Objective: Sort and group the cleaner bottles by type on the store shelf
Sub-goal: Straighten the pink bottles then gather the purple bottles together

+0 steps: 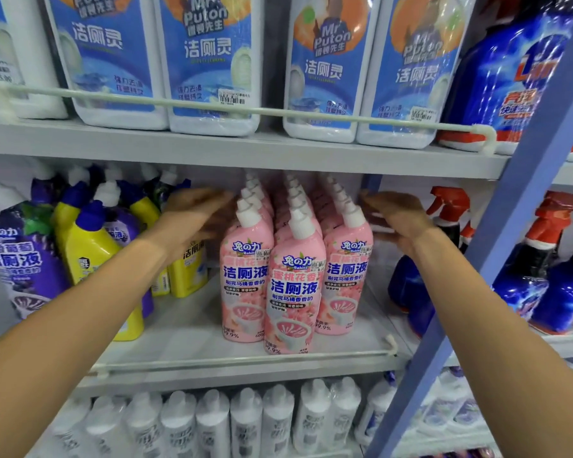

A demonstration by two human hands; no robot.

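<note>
Both bare arms reach forward and inward, elbows low, wrists about level. The left hand (196,214) has its fingers straight, pointing right. The right hand (398,217) mirrors it, fingers relaxed and pointing up-left. Both are motion-blurred, palms facing each other.

Glossy plastic pink bottles (295,285) on a matt painted shelf (212,328).

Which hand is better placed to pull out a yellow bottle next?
Left. The left hand is right beside the yellow bottles; the right hand is on the far side of the pink bottles.
</note>
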